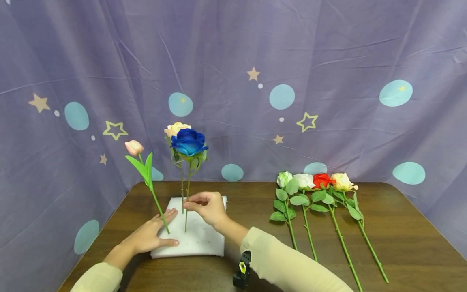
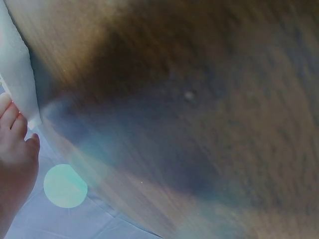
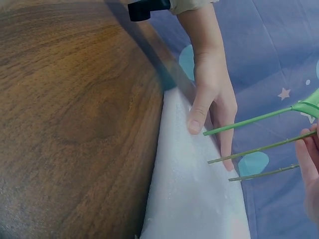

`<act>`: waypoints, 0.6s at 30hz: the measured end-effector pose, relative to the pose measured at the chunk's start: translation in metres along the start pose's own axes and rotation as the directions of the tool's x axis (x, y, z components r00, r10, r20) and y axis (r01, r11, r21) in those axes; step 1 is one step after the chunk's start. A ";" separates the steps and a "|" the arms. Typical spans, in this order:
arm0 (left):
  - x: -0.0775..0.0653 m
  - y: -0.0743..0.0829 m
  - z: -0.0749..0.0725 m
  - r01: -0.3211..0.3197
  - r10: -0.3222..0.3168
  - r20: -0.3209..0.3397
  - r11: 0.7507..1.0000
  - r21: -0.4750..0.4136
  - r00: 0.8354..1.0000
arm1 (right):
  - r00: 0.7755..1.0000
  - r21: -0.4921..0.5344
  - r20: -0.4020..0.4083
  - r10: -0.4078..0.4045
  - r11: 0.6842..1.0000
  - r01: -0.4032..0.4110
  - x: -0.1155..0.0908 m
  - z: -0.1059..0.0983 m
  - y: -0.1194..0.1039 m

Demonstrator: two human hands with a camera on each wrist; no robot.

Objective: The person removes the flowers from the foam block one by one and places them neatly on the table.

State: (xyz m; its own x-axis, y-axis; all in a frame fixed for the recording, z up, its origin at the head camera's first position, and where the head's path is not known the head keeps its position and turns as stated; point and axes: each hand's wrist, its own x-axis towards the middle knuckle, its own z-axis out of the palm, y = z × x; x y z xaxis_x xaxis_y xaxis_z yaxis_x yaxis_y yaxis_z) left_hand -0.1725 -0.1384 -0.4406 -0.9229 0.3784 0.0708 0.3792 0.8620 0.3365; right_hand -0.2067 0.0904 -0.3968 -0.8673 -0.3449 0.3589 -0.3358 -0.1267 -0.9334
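Note:
A white foam block point(image 1: 204, 241) lies on the table, with three flower stems standing in it. My left hand point(image 1: 146, 236) rests flat on its left side, fingers and thumb spread around the pink tulip point(image 1: 134, 147), whose stem leans left. With thumb and forefinger, my right hand point(image 1: 209, 210) pinches the stem of the blue rose point(image 1: 189, 142). Just behind it rises a cream rose point(image 1: 177, 128), partly hidden by the blue bloom. In the right wrist view the stem ends meet the foam point(image 3: 184, 199), and my right hand point(image 3: 311, 159) shows at the edge.
On the right of the wooden table point(image 1: 251, 211) lie a green-white rose point(image 1: 284, 179), a white rose point(image 1: 304, 181), a red rose point(image 1: 322, 181) and a cream-yellow rose point(image 1: 342, 182), stems toward the front. A purple patterned curtain point(image 1: 226, 61) hangs behind.

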 end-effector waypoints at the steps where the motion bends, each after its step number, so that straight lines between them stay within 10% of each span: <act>1: 0.000 0.000 0.000 -0.001 0.001 0.000 1.000 0.000 1.000 | 1.000 0.010 0.002 -0.006 1.000 0.006 0.000 0.000 -0.001; 18: 0.000 -0.002 0.003 -0.024 0.025 -0.038 0.999 0.025 0.999 | 0.992 0.057 -0.009 -0.125 0.990 0.126 0.008 -0.009 -0.008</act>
State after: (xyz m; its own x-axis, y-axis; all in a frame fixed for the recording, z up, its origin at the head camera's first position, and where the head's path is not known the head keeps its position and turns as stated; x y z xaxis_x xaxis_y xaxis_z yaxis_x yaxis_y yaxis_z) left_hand -0.1734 -0.1389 -0.4441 -0.9151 0.3865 0.1146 0.4026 0.8608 0.3115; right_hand -0.2141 0.0966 -0.3861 -0.8217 -0.3180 0.4730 -0.4206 -0.2217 -0.8797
